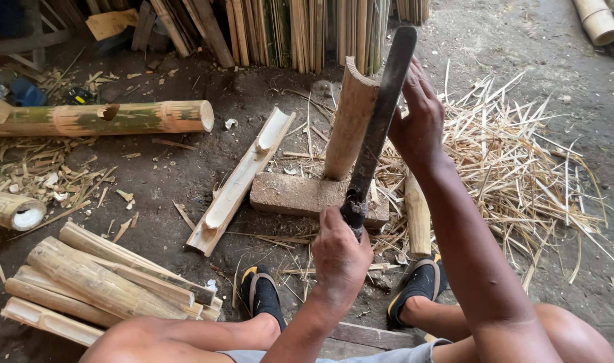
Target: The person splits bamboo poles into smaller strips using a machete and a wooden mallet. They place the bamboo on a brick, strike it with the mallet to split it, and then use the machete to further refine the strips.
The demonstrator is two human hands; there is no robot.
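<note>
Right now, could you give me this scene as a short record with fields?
Setting: dirt floor
Left hand: grips the handle of a long dark blade
Right hand: touches the blade near its tip
Work piece: split bamboo piece, upright on a block
Left side: stacked bamboo pieces
Right side: pile of shavings

Left hand (339, 254) sits low at centre frame, fingers curled into a closed fist, knuckles up, wrist bent slightly upward; the forearm runs down and left toward the bottom edge. Right hand (418, 121) is raised higher and farther out, palm facing left, fingers extended upward and pressed flat, thumb side toward the camera. Right forearm is long and nearly straight, descending to the lower right. Both knees are bent, bare thighs at the bottom edge.
</note>
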